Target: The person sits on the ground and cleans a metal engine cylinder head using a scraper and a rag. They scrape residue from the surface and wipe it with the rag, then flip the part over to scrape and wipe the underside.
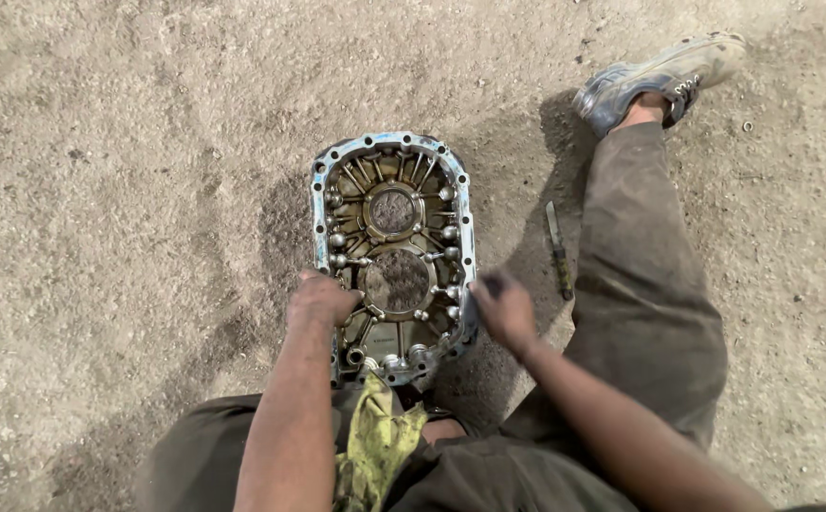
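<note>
On the sandy ground, between our legs: one metal casing, both our hands on it.

Left hand [321,301]: knuckles up, fingers curled over the casing's rim at about 8 o'clock; it looks like a grip, though the fingertips are hidden.

Right hand [503,305]: blurred, pressed against the rim at about 4 o'clock; we cannot tell whether it clasps or only pushes.

Casing [393,256]: ribbed cover, flat on the dirt, open side up, blue-edged flange with bolt holes, two round bores one above the other, oily brown inside.

Yellow rag [378,446]: at 6 o'clock from the casing, draped over our lap, touching the near edge.

Blade tool [558,251]: slim, lying at 3 o'clock from the casing, beside our right leg [645,284].

Shoe [660,71]: worn, at 1 o'clock, well apart.

Risks, as we judge them: oily rim may slip from either hand; sand may enter the bores if the casing tips; the blade lies near our leg.
</note>
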